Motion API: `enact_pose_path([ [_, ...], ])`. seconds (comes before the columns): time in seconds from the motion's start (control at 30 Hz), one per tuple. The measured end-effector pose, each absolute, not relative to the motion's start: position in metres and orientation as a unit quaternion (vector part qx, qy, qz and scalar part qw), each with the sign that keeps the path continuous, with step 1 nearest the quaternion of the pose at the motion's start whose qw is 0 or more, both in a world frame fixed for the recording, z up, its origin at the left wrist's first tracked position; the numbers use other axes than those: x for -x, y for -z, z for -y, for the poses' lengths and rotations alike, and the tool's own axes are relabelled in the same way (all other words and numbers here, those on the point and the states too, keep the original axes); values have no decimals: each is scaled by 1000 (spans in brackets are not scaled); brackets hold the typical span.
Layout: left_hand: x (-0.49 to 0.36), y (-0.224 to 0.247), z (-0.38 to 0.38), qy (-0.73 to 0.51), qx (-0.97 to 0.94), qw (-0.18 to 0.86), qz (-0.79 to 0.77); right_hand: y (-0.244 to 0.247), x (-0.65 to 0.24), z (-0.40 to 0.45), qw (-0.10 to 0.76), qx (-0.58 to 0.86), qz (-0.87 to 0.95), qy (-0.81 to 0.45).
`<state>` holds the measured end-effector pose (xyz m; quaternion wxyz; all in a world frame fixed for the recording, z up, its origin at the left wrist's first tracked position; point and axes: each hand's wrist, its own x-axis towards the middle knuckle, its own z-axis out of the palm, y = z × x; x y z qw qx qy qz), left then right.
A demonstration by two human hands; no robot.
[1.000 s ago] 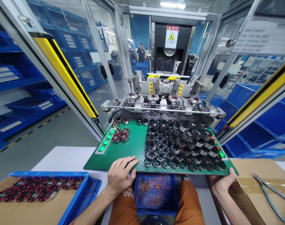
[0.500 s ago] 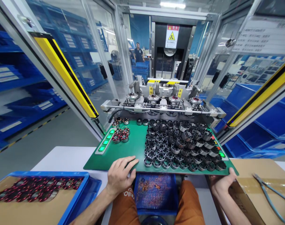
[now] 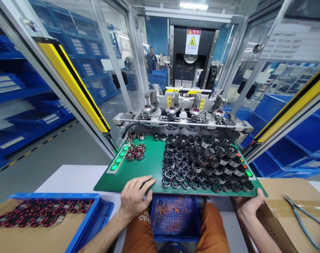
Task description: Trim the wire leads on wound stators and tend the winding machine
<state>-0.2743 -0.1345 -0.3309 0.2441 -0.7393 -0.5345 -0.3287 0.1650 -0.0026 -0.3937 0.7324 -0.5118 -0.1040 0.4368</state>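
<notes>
My left hand [image 3: 136, 196] lies on the front edge of a green worktop [image 3: 149, 168], its fingers stretched out flat and nothing in them. At the worktop's right front corner, my right hand [image 3: 249, 205] grips the edge, thumb on top and fingers underneath, partly hidden. Many black stator cores [image 3: 202, 160] stand in stacked rows on the right half of the green surface. A small group of stators wound with copper-red wire [image 3: 135, 153] sits at the back left. Beyond them, a winding machine [image 3: 183, 116] holds several stators on its fixtures.
A blue tray [image 3: 95, 207] with cardboard and red-wound stators [image 3: 38, 212] is at left. Pliers [image 3: 302, 218] lie on a cardboard box [image 3: 275, 191] at right. Below the worktop is a blue bin [image 3: 175, 225] with wire scraps. Yellow guard posts [image 3: 72, 84] flank the machine; a person [image 3: 151, 60] stands behind.
Both hands stay where they were, and the stators have not moved. The person in the background has shifted slightly to the left.
</notes>
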Motion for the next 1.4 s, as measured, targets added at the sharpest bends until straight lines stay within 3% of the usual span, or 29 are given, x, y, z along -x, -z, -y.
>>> enact_pose_path([
  [1.4,275,329,135,325,739,247,536,389,-162,3,742,506,111,-427],
])
